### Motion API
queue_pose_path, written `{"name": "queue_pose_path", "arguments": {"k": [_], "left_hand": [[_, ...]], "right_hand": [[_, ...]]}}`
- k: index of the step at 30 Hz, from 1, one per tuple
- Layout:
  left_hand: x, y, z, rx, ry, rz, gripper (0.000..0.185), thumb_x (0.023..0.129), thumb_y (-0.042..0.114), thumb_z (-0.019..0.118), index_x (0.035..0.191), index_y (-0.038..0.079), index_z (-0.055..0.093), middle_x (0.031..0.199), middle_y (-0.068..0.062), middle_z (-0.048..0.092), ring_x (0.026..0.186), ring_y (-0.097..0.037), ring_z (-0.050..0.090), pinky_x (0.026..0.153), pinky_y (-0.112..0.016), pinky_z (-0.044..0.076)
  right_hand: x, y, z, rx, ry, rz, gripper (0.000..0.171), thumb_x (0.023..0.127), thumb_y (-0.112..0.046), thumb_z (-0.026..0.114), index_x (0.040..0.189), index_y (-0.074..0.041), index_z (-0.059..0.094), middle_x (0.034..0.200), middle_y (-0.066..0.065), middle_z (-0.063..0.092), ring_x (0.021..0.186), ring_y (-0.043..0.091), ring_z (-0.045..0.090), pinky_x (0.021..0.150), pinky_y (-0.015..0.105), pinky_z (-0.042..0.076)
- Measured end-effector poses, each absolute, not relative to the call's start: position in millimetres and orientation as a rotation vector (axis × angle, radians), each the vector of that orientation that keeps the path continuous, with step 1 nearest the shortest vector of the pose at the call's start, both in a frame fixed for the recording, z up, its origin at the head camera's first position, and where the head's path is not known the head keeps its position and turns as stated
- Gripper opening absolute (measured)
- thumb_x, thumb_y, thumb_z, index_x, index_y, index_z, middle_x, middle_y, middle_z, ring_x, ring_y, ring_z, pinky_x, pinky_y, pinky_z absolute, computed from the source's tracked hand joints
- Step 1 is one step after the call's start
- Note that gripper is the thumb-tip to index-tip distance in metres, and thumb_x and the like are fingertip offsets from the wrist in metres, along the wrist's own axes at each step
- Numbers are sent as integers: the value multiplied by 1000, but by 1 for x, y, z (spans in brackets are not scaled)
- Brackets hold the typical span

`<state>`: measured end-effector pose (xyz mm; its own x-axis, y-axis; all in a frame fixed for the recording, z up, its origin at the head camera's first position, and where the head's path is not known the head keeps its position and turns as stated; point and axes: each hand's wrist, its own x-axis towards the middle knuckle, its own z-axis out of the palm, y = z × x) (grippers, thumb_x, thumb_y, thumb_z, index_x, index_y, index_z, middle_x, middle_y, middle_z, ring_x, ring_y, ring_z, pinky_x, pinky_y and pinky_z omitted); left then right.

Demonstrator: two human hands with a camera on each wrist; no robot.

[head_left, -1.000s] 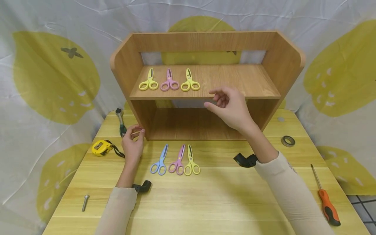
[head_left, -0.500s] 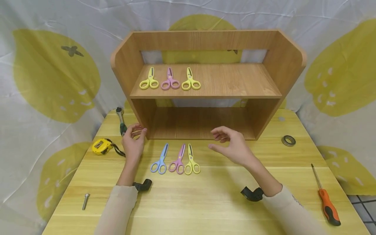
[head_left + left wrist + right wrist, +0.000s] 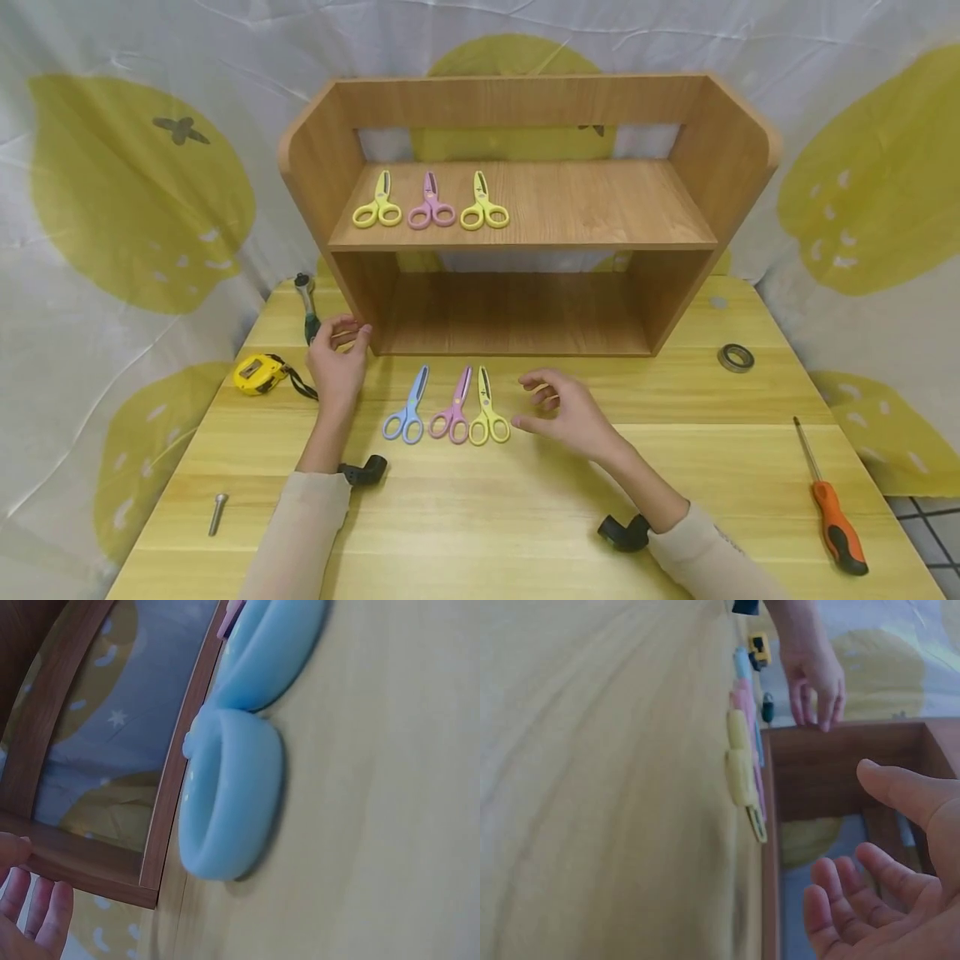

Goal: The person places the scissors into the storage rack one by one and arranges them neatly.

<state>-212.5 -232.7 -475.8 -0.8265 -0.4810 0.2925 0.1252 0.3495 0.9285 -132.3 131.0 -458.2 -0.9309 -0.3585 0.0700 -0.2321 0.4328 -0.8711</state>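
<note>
Right hand [image 3: 566, 417], grip wide and empty, just right of yellow scissors [image 3: 486, 407] mid-way across the table [image 3: 480, 525]; pink scissors [image 3: 456, 404] and blue scissors [image 3: 412, 404] further left. Left hand [image 3: 337, 368], grip loose, empty, by the left side of the shelf [image 3: 525, 247], partly covering a ratchet [image 3: 308, 304]. Shelf blocks much of the back edge. Tape measure [image 3: 257, 375], bolt [image 3: 217, 515] near left edge; screwdriver [image 3: 836, 521] near right.

left hand [image 3: 337, 364] loosely curved, right hand [image 3: 568, 418] relaxed, thumb [image 3: 900, 787] apart from bent fingers [image 3: 883, 868]

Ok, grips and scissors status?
Right grip empty, beside yellow scissors on table. Left grip by shelf. Three scissors on shelf, three on table. Nothing seen in the way.
</note>
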Motion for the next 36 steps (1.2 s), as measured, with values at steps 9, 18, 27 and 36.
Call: {"name": "queue_pose_path", "arguments": {"k": [9, 18, 27, 36], "left_hand": [[-208, -233, -477, 348, -2120, -1472, 26, 91, 23, 80, 113, 13, 70, 105, -4, 71, 89, -8, 69, 71, -13, 56], [-210, -231, -474, 320, -2117, -1460, 26, 91, 21, 80, 113, 11, 70, 104, -5, 71, 87, -5, 68, 70, -13, 55], [-210, -233, -474, 312, -2116, -1460, 26, 92, 23, 80, 113, 12, 70, 105, -6, 71, 88, -6, 68, 70, -13, 55], [-210, -234, -473, 279, -2106, -1468, 28, 92, 22, 80, 114, 8, 70, 105, -11, 72, 86, -2, 67, 70, -10, 54]], "right_hand": [[-125, 118, -479, -437, 2503, -1496, 63, 80, -28, 91, 133, -7, 63, 118, 12, 67, 101, 24, 64, 89, 43, 56], [-125, 112, -486, -449, 2506, -1454, 64, 80, -28, 91, 133, -5, 62, 122, 10, 67, 105, 24, 61, 91, 41, 53], [-127, 102, -493, -442, 2560, -1390, 64, 77, -28, 93, 131, -8, 66, 122, 5, 67, 105, 20, 59, 94, 38, 51], [-125, 93, -501, -467, 2686, -1315, 61, 73, -32, 94, 125, -10, 71, 110, 2, 66, 99, 18, 60, 88, 34, 51]]}}
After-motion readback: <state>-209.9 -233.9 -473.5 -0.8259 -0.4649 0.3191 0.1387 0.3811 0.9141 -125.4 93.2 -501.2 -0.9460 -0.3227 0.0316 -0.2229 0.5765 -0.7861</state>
